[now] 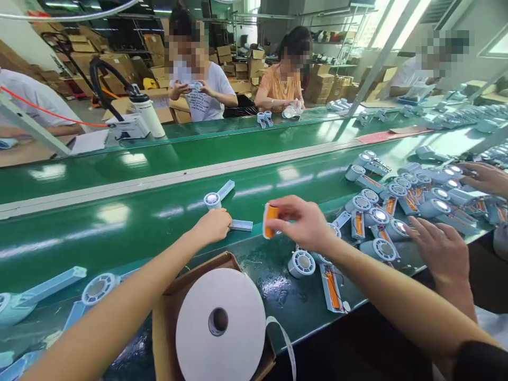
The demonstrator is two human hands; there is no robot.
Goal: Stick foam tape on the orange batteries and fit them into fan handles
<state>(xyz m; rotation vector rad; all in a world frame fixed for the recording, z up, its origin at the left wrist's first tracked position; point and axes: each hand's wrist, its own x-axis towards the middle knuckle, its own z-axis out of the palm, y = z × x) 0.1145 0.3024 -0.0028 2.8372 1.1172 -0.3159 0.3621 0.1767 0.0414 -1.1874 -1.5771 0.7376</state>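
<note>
My left hand (214, 225) is closed over a pale blue fan housing, whose open handle (241, 225) sticks out to the right on the green belt. Its fingers hide the rest of that part. Just behind it lies another pale blue fan housing (212, 200) with a round grilled head. Between the thumb and fingers of my right hand (304, 222) is an orange battery (271, 218) with a white edge, held upright above the near side of the belt. Below my hands, a large roll of white tape (194, 323) sits in a cardboard box (164, 338).
Many fan housings (377, 217), several with orange batteries in their handles, crowd the right. A co-worker's hands (440, 248) rest among them. More housings (99, 288) lie at left. A loose tape end (286, 338) hangs from the roll. Other people sit across the belt (99, 211).
</note>
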